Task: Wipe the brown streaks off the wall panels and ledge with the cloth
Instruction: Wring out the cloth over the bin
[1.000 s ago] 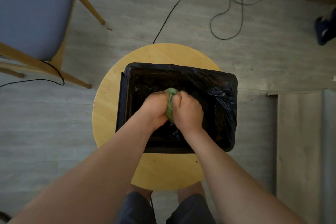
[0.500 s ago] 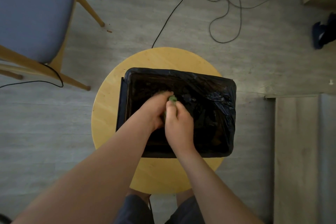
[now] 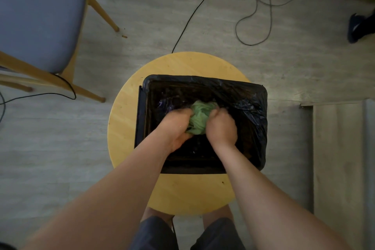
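Note:
A bunched green cloth (image 3: 198, 120) is held between both hands inside a square bin lined with a black plastic bag (image 3: 251, 107). My left hand (image 3: 176, 128) grips the cloth's left side and my right hand (image 3: 221, 128) grips its right side. The bin stands on a round wooden stool (image 3: 125, 119) directly below me. The cloth's lower part is hidden by my fingers. A grey panel with a ledge edge (image 3: 336, 148) shows at the right.
A wooden chair with a blue-grey seat (image 3: 38, 18) stands at the upper left. A black cable (image 3: 190, 14) and a looped grey cable (image 3: 253, 6) lie on the grey floor beyond the stool. A dark shoe (image 3: 358, 27) lies at the far right.
The cloth was nearly hidden between my closed hands half a second ago. My hands have since spread slightly apart, and more of the green cloth shows between them.

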`<move>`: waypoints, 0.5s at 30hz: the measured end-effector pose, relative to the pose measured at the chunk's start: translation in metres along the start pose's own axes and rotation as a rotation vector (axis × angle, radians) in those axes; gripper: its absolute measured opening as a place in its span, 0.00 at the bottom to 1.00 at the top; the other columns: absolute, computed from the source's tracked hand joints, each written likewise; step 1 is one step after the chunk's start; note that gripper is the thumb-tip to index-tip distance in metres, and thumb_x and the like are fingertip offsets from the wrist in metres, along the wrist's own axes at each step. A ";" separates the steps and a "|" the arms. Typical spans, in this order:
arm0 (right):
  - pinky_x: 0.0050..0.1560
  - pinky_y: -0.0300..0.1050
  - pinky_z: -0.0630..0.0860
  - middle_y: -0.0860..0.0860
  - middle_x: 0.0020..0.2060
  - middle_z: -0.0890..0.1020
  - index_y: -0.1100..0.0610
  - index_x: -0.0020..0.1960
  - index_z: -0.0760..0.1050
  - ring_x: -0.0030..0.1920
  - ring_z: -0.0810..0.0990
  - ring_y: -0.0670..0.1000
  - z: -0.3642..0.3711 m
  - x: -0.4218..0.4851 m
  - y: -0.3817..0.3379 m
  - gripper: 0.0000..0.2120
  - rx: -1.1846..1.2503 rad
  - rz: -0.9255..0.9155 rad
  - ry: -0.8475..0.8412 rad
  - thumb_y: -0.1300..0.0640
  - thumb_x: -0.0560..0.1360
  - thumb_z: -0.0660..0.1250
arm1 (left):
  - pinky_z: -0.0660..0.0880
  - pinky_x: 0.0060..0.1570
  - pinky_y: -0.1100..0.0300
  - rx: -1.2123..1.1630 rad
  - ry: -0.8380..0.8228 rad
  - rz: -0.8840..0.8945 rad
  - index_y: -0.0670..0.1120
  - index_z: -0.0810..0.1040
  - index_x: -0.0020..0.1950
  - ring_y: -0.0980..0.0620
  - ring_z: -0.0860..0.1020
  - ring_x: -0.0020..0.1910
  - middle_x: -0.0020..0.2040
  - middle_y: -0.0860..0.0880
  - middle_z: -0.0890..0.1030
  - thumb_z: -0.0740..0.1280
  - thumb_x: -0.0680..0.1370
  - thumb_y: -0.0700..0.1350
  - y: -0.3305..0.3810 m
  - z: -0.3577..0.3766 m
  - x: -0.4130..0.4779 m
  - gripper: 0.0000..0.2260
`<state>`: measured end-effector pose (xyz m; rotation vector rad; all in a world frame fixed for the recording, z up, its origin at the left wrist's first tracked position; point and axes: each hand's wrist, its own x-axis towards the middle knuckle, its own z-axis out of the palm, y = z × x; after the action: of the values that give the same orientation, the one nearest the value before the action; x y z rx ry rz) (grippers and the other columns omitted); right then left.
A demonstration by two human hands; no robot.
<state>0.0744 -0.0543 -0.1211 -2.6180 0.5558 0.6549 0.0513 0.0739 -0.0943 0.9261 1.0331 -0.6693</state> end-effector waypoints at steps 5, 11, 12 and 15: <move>0.54 0.49 0.71 0.62 0.71 0.69 0.57 0.76 0.61 0.63 0.75 0.64 0.016 -0.020 -0.015 0.22 0.208 0.251 -0.249 0.46 0.87 0.49 | 0.79 0.58 0.42 0.101 0.096 0.024 0.58 0.68 0.72 0.44 0.79 0.55 0.58 0.46 0.79 0.64 0.81 0.55 0.005 0.011 0.002 0.19; 0.36 0.53 0.73 0.50 0.35 0.77 0.53 0.42 0.73 0.36 0.76 0.49 -0.012 -0.066 -0.015 0.15 0.335 -0.343 -0.220 0.51 0.84 0.55 | 0.81 0.38 0.59 -0.027 0.000 -0.072 0.45 0.80 0.59 0.49 0.84 0.40 0.46 0.45 0.83 0.68 0.82 0.47 0.014 0.006 0.006 0.09; 0.33 0.51 0.70 0.49 0.32 0.74 0.52 0.37 0.70 0.33 0.74 0.50 -0.014 -0.071 -0.015 0.17 0.336 -0.447 -0.162 0.50 0.83 0.56 | 0.79 0.32 0.61 -0.054 -0.024 -0.099 0.43 0.80 0.52 0.50 0.82 0.34 0.41 0.45 0.81 0.66 0.83 0.46 0.016 0.004 0.003 0.07; 0.28 0.40 0.61 0.46 0.27 0.68 0.46 0.32 0.61 0.29 0.71 0.48 -0.009 -0.071 -0.014 0.19 0.240 -0.605 -0.034 0.47 0.82 0.52 | 0.76 0.28 0.64 -0.015 -0.040 -0.093 0.42 0.77 0.43 0.51 0.77 0.29 0.33 0.47 0.77 0.64 0.84 0.41 0.015 0.002 -0.001 0.10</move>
<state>0.0266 -0.0263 -0.0733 -2.3551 -0.1682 0.4019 0.0642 0.0787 -0.0885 0.8530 1.0492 -0.7535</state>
